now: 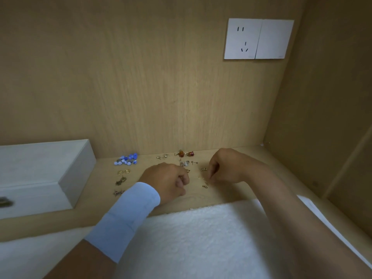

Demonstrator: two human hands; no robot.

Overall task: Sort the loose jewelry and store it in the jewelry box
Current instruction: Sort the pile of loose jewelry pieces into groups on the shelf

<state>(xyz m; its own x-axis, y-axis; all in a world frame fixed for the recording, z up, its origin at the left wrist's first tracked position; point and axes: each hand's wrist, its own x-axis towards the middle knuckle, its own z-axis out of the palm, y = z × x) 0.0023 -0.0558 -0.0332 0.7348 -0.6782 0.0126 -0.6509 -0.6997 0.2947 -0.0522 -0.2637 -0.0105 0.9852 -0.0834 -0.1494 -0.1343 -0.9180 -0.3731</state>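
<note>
On the shelf (237, 190) beside the jewelry box (40, 168), left hand (169, 180) and right hand (223, 168) curled over loose earrings (184, 163); whether either pinched one was unclear. Light, snag-prone, they likely needed fingertip pinches by the hooks.

the left hand (169, 181) and right hand (225, 168) are held with fingers curled, small gold pieces (203, 169) lying between them. blue beads (126, 159) are laid left of the left hand, the jewelry box (46, 170) farther left.

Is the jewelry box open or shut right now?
Shut. The box sits with its lid flat on top, no interior showing; the jewelry lies loose on the shelf beside it.
</note>
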